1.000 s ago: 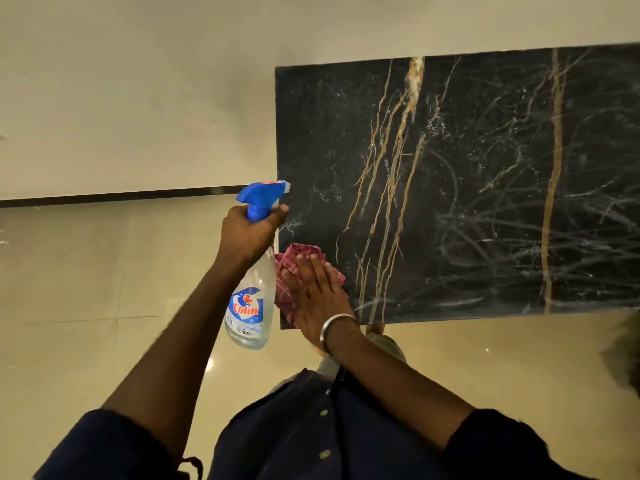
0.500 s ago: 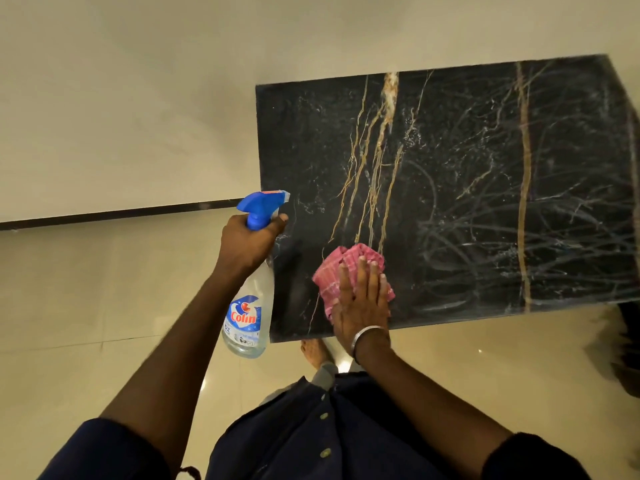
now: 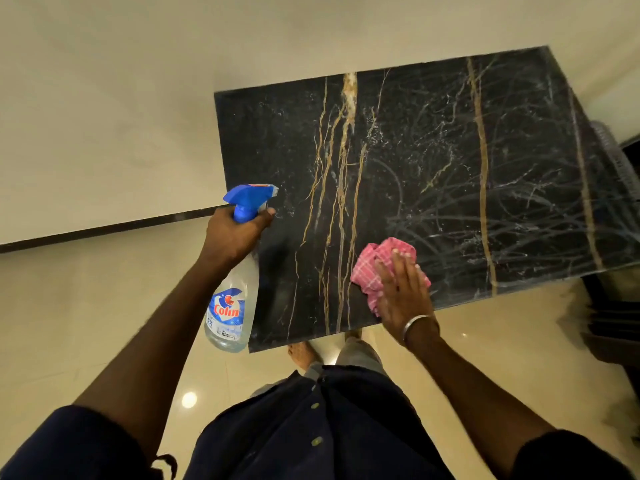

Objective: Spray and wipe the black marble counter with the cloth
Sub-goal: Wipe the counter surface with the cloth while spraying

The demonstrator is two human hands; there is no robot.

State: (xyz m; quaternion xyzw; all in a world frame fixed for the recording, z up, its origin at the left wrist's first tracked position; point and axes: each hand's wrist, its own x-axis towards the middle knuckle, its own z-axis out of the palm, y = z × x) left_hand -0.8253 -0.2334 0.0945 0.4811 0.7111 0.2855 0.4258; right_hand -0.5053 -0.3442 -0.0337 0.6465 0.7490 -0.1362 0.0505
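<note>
The black marble counter (image 3: 433, 174) with gold veins fills the upper right of the head view, streaked with wet smears. My left hand (image 3: 235, 235) grips the neck of a clear spray bottle (image 3: 230, 306) with a blue trigger head, held at the counter's left edge, nozzle pointing right over the slab. My right hand (image 3: 403, 292) lies flat, fingers spread, pressing a crumpled pink checked cloth (image 3: 374, 268) onto the counter near its front edge. A metal bangle sits on that wrist.
Glossy beige floor tiles (image 3: 86, 323) surround the counter. A cream wall with a dark skirting strip (image 3: 104, 226) runs behind on the left. Dark furniture (image 3: 616, 306) stands past the counter's right end. My feet show under the front edge.
My right hand has slid the pink cloth rightward along the front of the counter, from the left corner to about mid-width. The left hand keeps the bottle in the same grip.
</note>
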